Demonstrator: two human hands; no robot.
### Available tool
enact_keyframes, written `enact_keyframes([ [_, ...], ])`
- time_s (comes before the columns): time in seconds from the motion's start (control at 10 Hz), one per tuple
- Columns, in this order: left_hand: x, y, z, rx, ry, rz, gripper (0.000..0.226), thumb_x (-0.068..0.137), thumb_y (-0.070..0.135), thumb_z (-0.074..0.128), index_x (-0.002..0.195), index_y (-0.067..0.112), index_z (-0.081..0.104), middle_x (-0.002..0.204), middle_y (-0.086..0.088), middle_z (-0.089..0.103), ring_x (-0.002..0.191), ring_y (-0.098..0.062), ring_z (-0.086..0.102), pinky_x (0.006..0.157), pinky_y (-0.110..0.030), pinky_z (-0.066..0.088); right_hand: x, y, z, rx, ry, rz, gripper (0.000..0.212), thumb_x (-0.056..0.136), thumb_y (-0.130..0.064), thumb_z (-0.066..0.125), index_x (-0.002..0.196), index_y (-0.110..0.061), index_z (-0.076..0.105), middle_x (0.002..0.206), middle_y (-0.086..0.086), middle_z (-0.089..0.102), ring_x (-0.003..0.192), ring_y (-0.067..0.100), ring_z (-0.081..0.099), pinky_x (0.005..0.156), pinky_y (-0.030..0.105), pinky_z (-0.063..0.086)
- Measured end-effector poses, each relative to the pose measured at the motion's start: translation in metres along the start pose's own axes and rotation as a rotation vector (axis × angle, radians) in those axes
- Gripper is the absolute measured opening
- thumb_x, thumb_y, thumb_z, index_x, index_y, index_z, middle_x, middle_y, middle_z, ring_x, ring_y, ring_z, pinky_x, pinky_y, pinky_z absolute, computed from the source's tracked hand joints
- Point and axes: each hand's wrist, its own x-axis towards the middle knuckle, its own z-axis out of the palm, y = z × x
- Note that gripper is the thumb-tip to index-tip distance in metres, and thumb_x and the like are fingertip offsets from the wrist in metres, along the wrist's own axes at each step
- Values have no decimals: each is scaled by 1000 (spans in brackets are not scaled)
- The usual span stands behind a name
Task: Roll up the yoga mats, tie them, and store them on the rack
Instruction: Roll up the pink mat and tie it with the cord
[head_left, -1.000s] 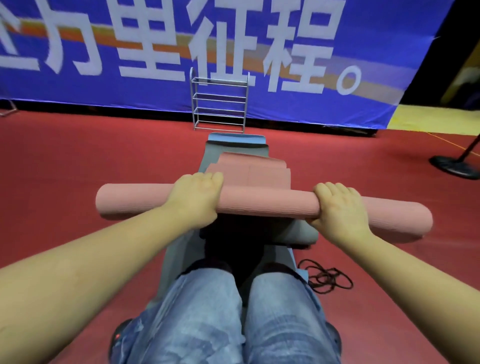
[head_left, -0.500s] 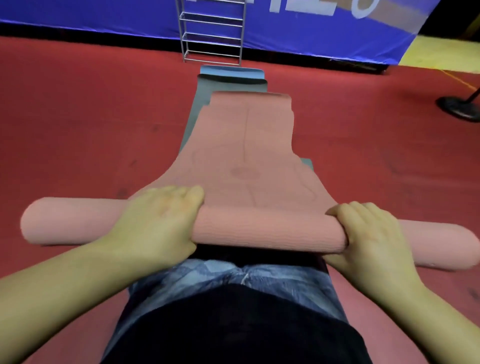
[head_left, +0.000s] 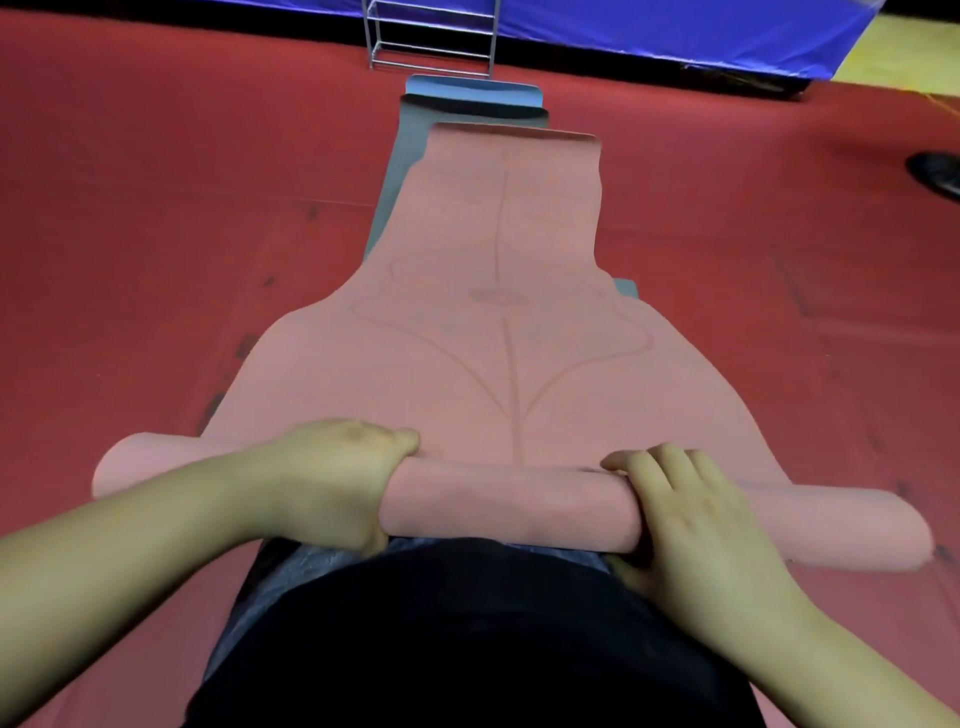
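Down goes the roll: a second ago it was lifted clear at chest height, and now it sits low against the person's lap, with far more of the pink mat (head_left: 498, 364) spread flat beyond the fingers than before. Nearest, a dark top and a strip of jeans (head_left: 332, 558) fill the bottom of the view. Just past them the rolled end of the mat lies crosswise, its two ends sticking out well beyond either hand. The left hand (head_left: 332, 488) is wrapped over the roll, fingers curled down the far side and thumb tucked beneath at the near side, gripping it. The right hand (head_left: 685, 519) lies over the roll too, fingers (head_left: 670, 462) close together and bent over the top so the tips reach the flat sheet, thumb low at the near side; it holds the roll. Between the two hands a bare stretch of roll shows. Ahead of the fingertips the unrolled part runs away along the red floor (head_left: 156, 234), faint curved lines and a centre line printed on it. Under it, a grey mat (head_left: 410, 150) peeks out on the left and at the far end, and beyond that a blue mat (head_left: 472, 88) edge shows. Farthest off stands the metal rack (head_left: 431, 36) against a blue banner (head_left: 675, 26), well apart from the hands.
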Motion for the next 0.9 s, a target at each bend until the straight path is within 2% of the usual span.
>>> enact_keyframes([
  [0.1,9,1,-3,-27,-20,-2,53,56,44,77,92,26,42,76,11,46,75,-22,60,50,-27,41,6,0,-1,0,-190,67,46,59,-38,70,97,-28,47,89,-10,48,85,20,50,70,29,37],
  [0.2,8,8,1,19,-113,40,70,43,57,79,96,30,42,77,16,46,70,-10,59,50,-8,17,23,10,-4,103,-428,121,46,62,-38,70,95,-32,38,96,-11,52,92,15,48,74,28,38],
  [0.3,0,16,10,-38,69,41,72,34,42,85,87,24,39,77,7,53,65,-18,56,56,-18,33,39,12,-8,185,-591,148,47,59,-36,74,96,-28,46,95,-7,58,87,15,53,73,29,45],
  [0.4,-2,18,16,-60,112,73,71,35,39,85,87,23,39,75,6,55,62,-17,56,58,-19,28,45,12,-7,201,-662,134,48,60,-36,73,99,-27,48,95,-8,56,89,15,52,74,28,44],
  [0.5,6,6,18,-49,38,107,80,28,54,83,88,28,37,70,14,54,55,-7,56,48,-11,20,30,9,1,53,-400,81,47,62,-43,65,101,-26,45,95,-8,44,93,17,46,79,28,38],
  [0.6,16,11,-5,-143,-147,86,65,61,55,77,108,29,42,82,19,48,80,-4,59,49,-8,22,14,5,15,-67,-73,17,51,50,-51,52,91,-19,56,83,-3,49,75,24,53,66,33,44],
  [0.7,31,12,-7,-289,-485,-18,47,81,44,68,107,35,31,77,20,30,71,3,41,58,-11,31,22,7,17,-32,-142,71,52,53,-56,52,90,-20,55,82,-2,53,76,24,54,66,31,40],
  [0.8,19,12,-1,-183,-151,72,62,63,54,76,107,30,40,78,21,36,81,-8,52,60,-12,34,41,15,12,47,-364,40,55,52,-60,60,93,-25,48,91,-6,56,85,19,54,71,27,37],
  [0.9,4,18,18,-92,147,56,76,35,40,88,90,22,38,78,5,54,69,-18,54,56,-23,45,57,16,4,156,-535,65,50,55,-56,70,89,-29,45,90,-10,58,83,15,54,70,26,40],
])
